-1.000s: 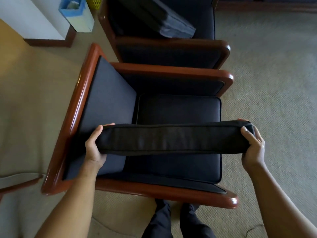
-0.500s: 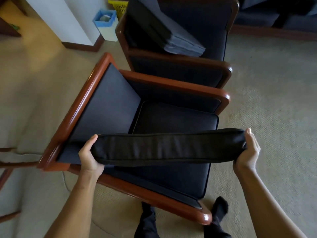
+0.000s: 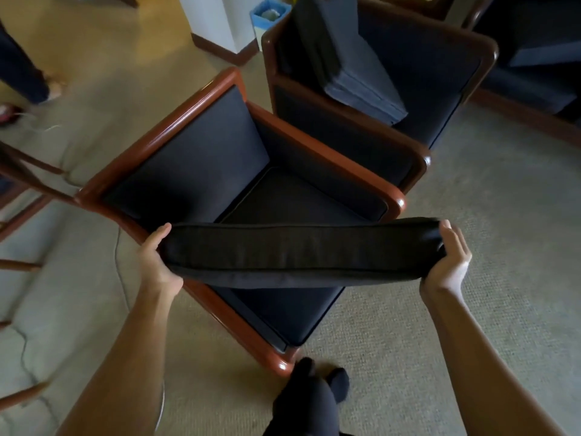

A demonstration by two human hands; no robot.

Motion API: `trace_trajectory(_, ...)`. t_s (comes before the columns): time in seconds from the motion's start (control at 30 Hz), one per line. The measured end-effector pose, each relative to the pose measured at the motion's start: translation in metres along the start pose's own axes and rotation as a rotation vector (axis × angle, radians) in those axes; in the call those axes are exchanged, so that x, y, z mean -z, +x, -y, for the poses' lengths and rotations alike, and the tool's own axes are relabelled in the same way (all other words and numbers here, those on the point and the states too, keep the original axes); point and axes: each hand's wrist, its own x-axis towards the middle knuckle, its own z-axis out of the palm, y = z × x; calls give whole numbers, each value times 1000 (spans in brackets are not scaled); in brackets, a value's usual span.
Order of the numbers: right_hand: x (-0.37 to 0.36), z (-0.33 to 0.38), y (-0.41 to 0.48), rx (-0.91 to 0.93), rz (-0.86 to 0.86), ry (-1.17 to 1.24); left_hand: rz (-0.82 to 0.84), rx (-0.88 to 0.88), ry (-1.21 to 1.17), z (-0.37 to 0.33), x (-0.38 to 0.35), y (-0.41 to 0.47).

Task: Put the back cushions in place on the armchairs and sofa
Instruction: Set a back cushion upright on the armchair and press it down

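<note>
I hold a long black back cushion (image 3: 298, 251) edge-on and level, above the seat of the nearest armchair (image 3: 176, 121). My left hand (image 3: 157, 259) grips its left end and my right hand (image 3: 448, 261) grips its right end. That armchair has a reddish wood frame, a dark seat cushion (image 3: 283, 209) and a bare dark backrest on its left side. A second armchair (image 3: 421, 155) stands behind it, with another dark cushion (image 3: 352, 73) leaning on its seat.
Beige carpet (image 3: 471, 247) lies all around. A blue and white bin (image 3: 267, 17) stands by a white wall corner at the top. Another person's leg (image 3: 19, 70) is at the top left. Wooden furniture legs (image 3: 28, 171) sit at the left. My feet (image 3: 314, 388) are at the chair's front corner.
The view has swung to the right, so the near armchair now sits diagonally. The cushion stays level between both hands, over the seat's front. The second armchair shows more fully.
</note>
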Motion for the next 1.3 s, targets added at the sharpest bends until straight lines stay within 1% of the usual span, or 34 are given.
trace_trajectory(0.2,-34,5,45,-36,121,-20,-97,-72,-48,13,11,-3)
trace_trajectory(0.3,-68,9,71,-57,179,-42,-138,-87,-53,10,18,7)
trace_trajectory(0.37,-95,11,91,-81,213,-54,-135,-98,-90,6,15,14)
trace_trajectory(0.4,-109,12,100,-89,219,-63,-171,-103,-93,3,12,20)
trace_trajectory(0.47,-143,13,121,-94,255,-72,-293,-105,-74,-2,6,35)
trace_trajectory(0.5,-161,14,131,-96,272,-69,-371,-54,-41,-5,5,43)
trace_trajectory(0.53,-179,14,140,-102,286,-73,-406,-8,-49,-8,7,49)
trace_trajectory(0.6,-215,11,158,-130,334,-90,-420,-6,-134,-13,8,58)
trace_trajectory(0.7,-267,4,178,-192,399,-108,-443,-106,-250,-22,10,69)
trace_trajectory(0.8,-317,1,190,-245,454,-119,-460,-144,-273,-33,10,84)
trace_trajectory(1.07,-433,-9,215,-283,553,-130,-625,-194,-306,-58,5,135)
trace_trajectory(1.3,-517,-23,235,-288,652,-172,-672,-238,-371,-82,3,166)
